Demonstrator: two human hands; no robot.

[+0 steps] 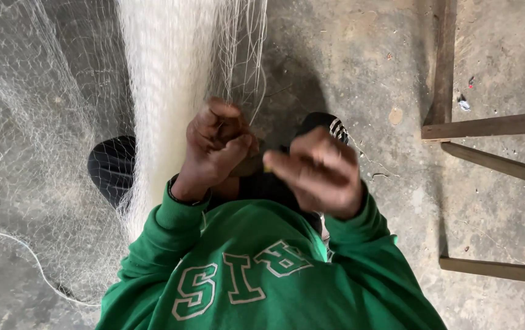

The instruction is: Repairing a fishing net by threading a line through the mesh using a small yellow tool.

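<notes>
- The rough grey concrete floor [366,73] fills the view.
- A fine white mesh fishing net [48,153] hangs at the left, gathered into a thick white bundle [164,79] running down past the left hand.
- The person's green sweatshirt [262,269] covers the lower middle.
- A dark wooden frame [488,125] stands at the right.
- The left hand [216,146] is curled tight, pinching net strands.
- The right hand [320,174] — blurred — is closed on something small; what, I cannot tell.
</notes>
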